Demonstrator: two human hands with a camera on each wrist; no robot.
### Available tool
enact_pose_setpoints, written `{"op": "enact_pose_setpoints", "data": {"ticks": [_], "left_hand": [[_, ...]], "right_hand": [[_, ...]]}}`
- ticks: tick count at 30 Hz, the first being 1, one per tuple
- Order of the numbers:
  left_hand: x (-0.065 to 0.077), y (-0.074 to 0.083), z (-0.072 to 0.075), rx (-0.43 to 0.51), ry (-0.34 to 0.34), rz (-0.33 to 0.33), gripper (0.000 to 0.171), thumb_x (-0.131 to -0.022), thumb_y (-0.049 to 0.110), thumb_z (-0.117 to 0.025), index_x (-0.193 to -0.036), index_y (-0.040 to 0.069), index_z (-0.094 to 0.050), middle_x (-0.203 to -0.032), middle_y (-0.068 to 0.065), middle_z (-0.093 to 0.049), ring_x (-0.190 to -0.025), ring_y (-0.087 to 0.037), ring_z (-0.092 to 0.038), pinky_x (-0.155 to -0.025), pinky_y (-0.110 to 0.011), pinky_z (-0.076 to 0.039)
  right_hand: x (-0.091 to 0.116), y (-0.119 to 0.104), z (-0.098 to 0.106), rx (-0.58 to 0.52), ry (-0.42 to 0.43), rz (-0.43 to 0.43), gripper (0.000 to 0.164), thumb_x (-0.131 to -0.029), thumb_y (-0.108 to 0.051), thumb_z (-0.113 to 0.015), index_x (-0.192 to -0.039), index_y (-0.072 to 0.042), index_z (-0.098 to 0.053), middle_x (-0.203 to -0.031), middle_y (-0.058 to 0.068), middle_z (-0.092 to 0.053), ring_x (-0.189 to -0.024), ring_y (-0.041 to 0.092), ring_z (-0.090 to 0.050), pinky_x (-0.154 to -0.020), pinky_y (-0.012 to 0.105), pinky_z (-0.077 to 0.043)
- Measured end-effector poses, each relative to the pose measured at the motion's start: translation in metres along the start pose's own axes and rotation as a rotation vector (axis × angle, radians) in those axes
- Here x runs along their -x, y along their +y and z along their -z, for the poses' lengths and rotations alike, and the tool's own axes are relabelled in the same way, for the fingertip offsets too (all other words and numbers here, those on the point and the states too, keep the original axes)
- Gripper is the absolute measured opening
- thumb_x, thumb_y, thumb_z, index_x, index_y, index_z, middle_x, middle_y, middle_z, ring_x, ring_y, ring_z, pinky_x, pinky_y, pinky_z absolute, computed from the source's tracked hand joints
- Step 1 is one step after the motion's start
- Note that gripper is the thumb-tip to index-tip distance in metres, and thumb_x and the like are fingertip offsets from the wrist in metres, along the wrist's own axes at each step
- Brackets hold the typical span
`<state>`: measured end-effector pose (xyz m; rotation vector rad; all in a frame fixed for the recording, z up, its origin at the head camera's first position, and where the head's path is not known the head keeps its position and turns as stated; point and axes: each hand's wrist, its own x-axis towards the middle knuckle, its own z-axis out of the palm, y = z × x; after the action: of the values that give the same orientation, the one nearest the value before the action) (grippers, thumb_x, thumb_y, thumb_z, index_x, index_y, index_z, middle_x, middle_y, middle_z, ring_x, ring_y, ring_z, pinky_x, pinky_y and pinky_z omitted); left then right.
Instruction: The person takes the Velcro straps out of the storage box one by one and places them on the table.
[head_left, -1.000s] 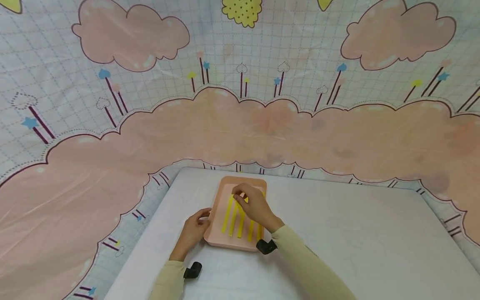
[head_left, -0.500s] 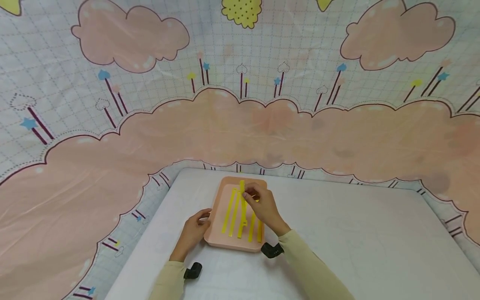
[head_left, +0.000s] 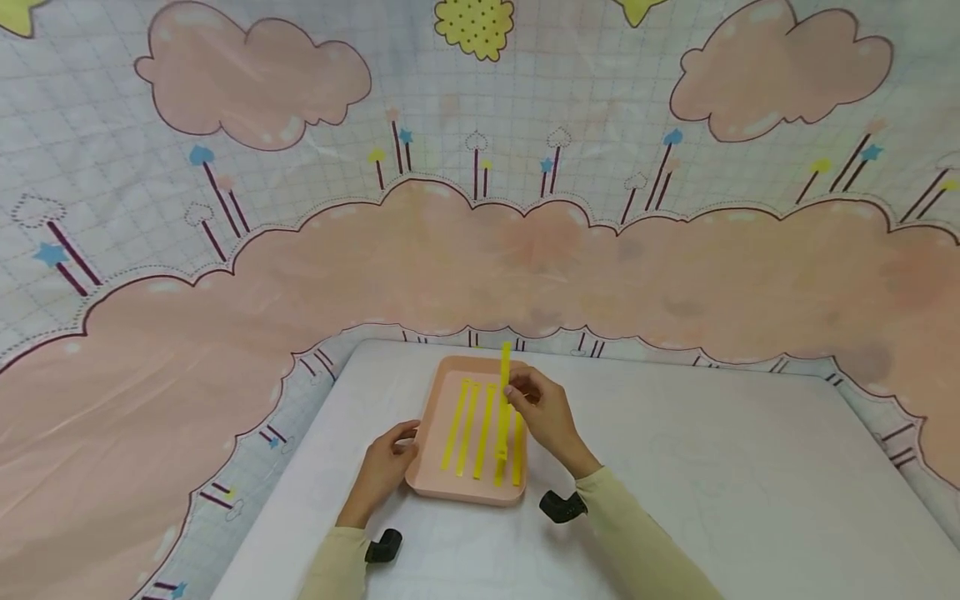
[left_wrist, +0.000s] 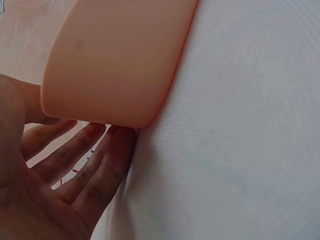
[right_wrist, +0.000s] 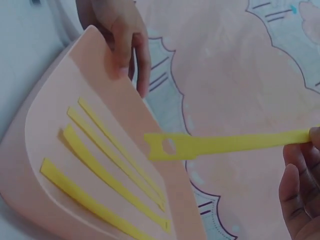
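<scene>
A yellow hook-and-loop cable tie hangs from the thumb and fingers of my right hand, above the right part of a pink tray. In the right wrist view the slotted head of the tie points away from the pinching fingertips. Several more yellow ties lie side by side, roughly parallel, on the tray floor. My left hand holds the tray's left edge, thumb at the rim and the other fingers along the outer wall, as the left wrist view shows too.
The tray rests on a white-covered table, left of its middle. A patterned cloth with clouds hangs behind and beside the table. Black wrist devices jut out from both sleeves.
My right hand has picked a yellow tie up from among those in the tray and carried it to the right, holding it upright. The left hand stays at the tray edge.
</scene>
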<state>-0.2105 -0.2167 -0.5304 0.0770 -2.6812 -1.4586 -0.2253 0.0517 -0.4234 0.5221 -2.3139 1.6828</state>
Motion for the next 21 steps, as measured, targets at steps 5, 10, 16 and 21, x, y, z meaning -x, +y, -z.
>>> {"op": "enact_pose_setpoints", "data": {"ticks": [5,10,16,21], "left_hand": [[0.0,0.0,0.0,-0.008,0.006,-0.011,0.041,-0.092,0.006,-0.061,-0.133,0.011,-0.06,-0.124,-0.018,-0.066,-0.099,-0.028,-0.068,-0.077,-0.035,-0.055],[-0.001,0.0,0.0,-0.01,0.005,-0.01,0.042,-0.092,0.006,-0.061,-0.134,0.011,-0.06,-0.124,-0.018,-0.066,-0.099,-0.028,-0.068,-0.076,-0.033,-0.055],[0.0,0.002,-0.001,-0.012,0.008,-0.01,0.042,-0.092,0.005,-0.06,-0.134,0.01,-0.06,-0.124,-0.019,-0.066,-0.1,-0.028,-0.068,-0.075,-0.032,-0.055],[-0.001,0.001,-0.002,-0.009,0.007,-0.006,0.043,-0.092,0.006,-0.06,-0.134,0.011,-0.059,-0.124,-0.018,-0.065,-0.101,-0.029,-0.068,-0.076,-0.033,-0.055]], "right_hand": [[0.0,0.0,0.012,-0.033,0.008,-0.028,0.017,-0.094,-0.002,-0.062,-0.109,0.005,-0.064,-0.093,0.019,-0.067,-0.08,0.016,-0.065,-0.071,0.018,-0.053],[0.0,0.005,0.023,-0.039,0.028,-0.071,0.019,-0.094,-0.004,-0.062,-0.112,0.004,-0.064,-0.095,0.019,-0.067,-0.081,0.018,-0.064,-0.068,0.017,-0.052],[0.002,0.011,0.034,-0.057,0.03,-0.081,0.019,-0.094,-0.004,-0.062,-0.111,0.005,-0.064,-0.094,0.021,-0.066,-0.078,0.012,-0.063,-0.068,0.02,-0.053],[0.004,0.014,0.043,-0.062,0.035,-0.095,0.019,-0.094,-0.004,-0.062,-0.111,0.006,-0.064,-0.094,0.022,-0.066,-0.078,0.013,-0.063,-0.07,0.029,-0.056]]}}
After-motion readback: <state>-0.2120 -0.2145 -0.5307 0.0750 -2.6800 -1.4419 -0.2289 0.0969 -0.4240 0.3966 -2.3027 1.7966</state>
